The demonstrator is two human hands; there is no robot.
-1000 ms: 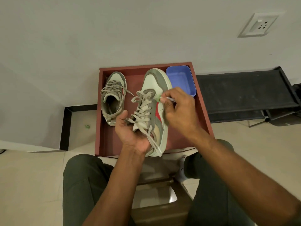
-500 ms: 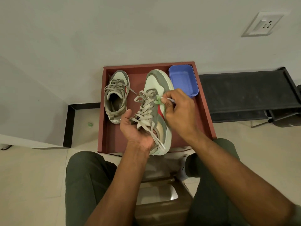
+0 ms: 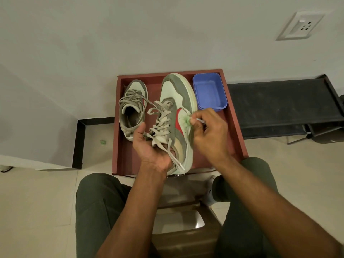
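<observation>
The green-tipped tool (image 3: 187, 122) is blurred, and most of its pale handle is hidden inside the right hand (image 3: 210, 135), which pinches it (whether it is a brush I cannot tell). The left hand (image 3: 151, 148) covers the heel of the held sneaker (image 3: 176, 97) and grips it from below, with laces trailing over the palm. The green tip touches the sneaker's right side, just beside the red patch. The sneaker hangs over the red-brown tray (image 3: 237, 131), between a second sneaker (image 3: 133, 108) lying at the left and a blue tub (image 3: 209, 92) in the far right corner, close to the right hand.
</observation>
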